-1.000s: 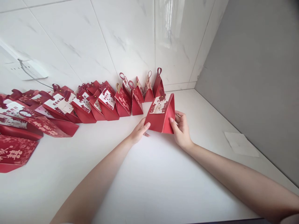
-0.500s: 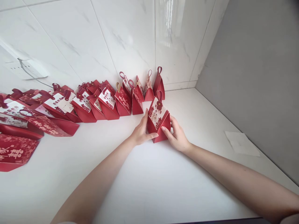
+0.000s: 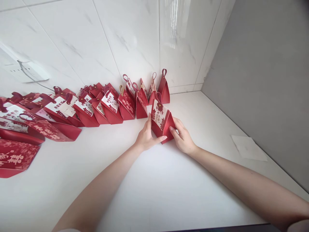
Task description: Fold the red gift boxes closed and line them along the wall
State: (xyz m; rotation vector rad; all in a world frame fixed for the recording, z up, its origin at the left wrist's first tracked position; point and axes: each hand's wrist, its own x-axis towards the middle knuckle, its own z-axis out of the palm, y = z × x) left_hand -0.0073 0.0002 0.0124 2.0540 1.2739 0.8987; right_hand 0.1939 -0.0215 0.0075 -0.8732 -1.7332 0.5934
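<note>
A red triangular gift box [image 3: 161, 120] with a white printed panel and a ribbon loop on top is held between my two hands. My left hand [image 3: 146, 137] grips its left side, thumb across the lower front edge. On the right side, my right hand [image 3: 182, 137] has its thumb on the red face and its fingers behind, partly hidden. The box stands upright, slightly turned. Just behind it are similar boxes, among them a plain red box [image 3: 164, 90] with a dark ribbon loop and a red patterned box [image 3: 141, 104].
Several more red gift boxes [image 3: 111, 108] crowd the left along the tiled wall [image 3: 135, 38]. A larger patterned box [image 3: 16, 156] lies at far left. A white paper sheet [image 3: 248, 147] lies on the white table [image 3: 149, 190] near the grey panel [image 3: 263, 71]. A cable [image 3: 36, 80] hangs from a wall socket.
The box in my hands has turned so more of its right red face shows, and it has shifted slightly left. My hands have moved with it; the other boxes stay put.
</note>
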